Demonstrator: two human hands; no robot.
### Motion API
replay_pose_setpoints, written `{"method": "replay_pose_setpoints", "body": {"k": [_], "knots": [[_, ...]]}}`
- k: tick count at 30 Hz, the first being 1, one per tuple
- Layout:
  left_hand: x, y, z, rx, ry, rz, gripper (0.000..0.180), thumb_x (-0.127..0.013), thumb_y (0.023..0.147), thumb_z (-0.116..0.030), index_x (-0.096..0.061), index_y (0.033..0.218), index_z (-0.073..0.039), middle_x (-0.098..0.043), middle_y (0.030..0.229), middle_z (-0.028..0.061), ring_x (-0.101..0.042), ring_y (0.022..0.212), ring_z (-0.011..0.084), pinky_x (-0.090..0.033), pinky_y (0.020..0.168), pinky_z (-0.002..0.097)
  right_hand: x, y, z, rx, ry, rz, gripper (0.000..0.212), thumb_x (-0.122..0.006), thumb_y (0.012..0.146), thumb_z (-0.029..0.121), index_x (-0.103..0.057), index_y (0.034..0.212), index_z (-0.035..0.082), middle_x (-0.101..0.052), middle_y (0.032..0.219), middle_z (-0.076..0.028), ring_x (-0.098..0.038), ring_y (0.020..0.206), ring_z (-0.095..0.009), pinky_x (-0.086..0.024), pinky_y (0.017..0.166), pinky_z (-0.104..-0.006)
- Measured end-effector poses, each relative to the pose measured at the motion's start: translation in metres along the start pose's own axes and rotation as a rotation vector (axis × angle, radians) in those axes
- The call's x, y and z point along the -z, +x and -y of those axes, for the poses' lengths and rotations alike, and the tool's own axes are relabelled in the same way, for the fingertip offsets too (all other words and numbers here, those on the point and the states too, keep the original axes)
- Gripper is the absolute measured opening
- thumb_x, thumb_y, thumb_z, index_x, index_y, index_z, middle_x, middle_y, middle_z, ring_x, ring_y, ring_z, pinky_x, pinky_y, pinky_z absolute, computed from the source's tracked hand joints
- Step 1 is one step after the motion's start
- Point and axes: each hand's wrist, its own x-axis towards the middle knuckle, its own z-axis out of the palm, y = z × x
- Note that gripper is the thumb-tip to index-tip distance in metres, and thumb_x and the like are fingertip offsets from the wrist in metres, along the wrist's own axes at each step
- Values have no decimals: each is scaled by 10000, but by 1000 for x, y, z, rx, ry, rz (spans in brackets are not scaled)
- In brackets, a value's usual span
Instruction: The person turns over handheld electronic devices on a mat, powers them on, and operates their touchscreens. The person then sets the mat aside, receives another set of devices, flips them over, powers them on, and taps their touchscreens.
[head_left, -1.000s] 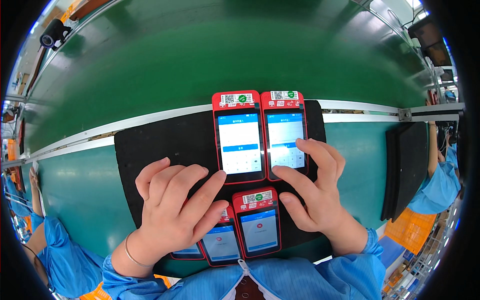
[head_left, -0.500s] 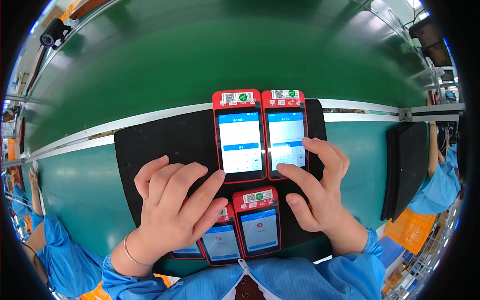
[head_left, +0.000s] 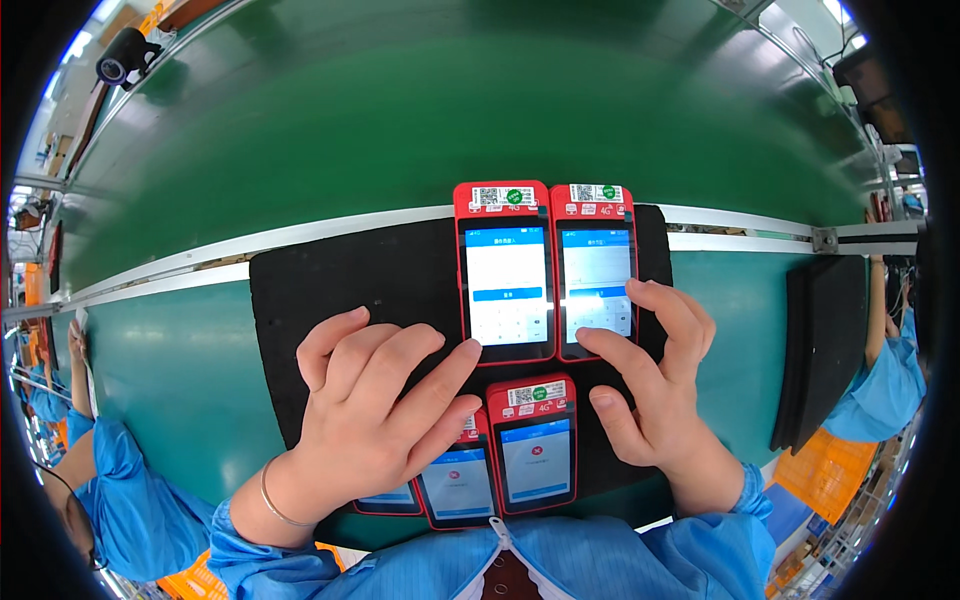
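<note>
Two red handheld payment terminals lie side by side on a black foam mat [head_left: 330,270], their lit screens showing keypads. My right hand [head_left: 655,385] is spread over the right terminal [head_left: 597,262]; its index fingertip is at the lower left of the screen, another fingertip at the right edge. My left hand [head_left: 375,410] is spread, its index fingertip at the lower left corner of the left terminal [head_left: 506,270]. Nearer me lie more terminals: one [head_left: 537,450] and another [head_left: 458,485] show a red cross on screen. A third [head_left: 392,500] is mostly hidden beneath my left hand.
Black foam sheets [head_left: 822,350] are stacked on the green table at the right. A metal rail [head_left: 740,230] crosses the table behind the mat. A black camera-like device [head_left: 125,58] stands at the far left. People in blue [head_left: 135,500] sit at both sides, near orange crates [head_left: 825,470].
The whole view has shifted slightly, so everything appears a little further right. Both hands keep nearly the same pose over the terminals, and the screens look the same.
</note>
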Motion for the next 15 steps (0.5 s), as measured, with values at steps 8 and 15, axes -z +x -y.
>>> {"method": "replay_pose_setpoints", "body": {"k": [8,15], "knots": [[-2,3,1,10,-13,88,402,-698,771,-332,-695,1124,-140,-548,1089,77,-503,990,243,-323,1005,479,-1,1,-2,-11,-7,4,342,-629,829,275,-665,1096,64,-446,1335,-200,-402,1205,-364,-289,1005,-416],[9,16,0,22,2,66,423,-688,772,-340,-686,1142,-134,-536,1105,99,-493,1025,264,-310,1016,500,3,7,-19,-53,-44,-83,333,-618,799,215,-666,1085,52,-435,1340,-218,-409,1187,-368,-286,995,-452]]}}
